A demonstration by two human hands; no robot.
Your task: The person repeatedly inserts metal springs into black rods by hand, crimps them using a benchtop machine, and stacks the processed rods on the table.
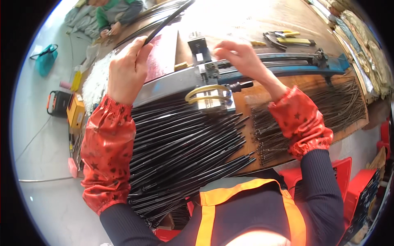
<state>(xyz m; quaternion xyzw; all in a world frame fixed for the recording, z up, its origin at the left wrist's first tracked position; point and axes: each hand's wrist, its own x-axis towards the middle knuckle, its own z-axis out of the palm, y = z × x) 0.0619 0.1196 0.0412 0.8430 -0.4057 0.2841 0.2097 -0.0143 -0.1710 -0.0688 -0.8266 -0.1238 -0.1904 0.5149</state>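
Left hand [125,69] clenches black tube [166,20]; right hand [242,57] pinches at blue jig [287,67].

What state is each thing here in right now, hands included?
Left hand: closed around a black tube, raised.
Black tube: held at one end, slanting up and away.
Right hand: fingers bent, on the jig.
Jig: lying flat across the bench.
Tube pile: lying loose, fanned out.
Springs: heaped beside the tubes.
Pliers: lying untouched.
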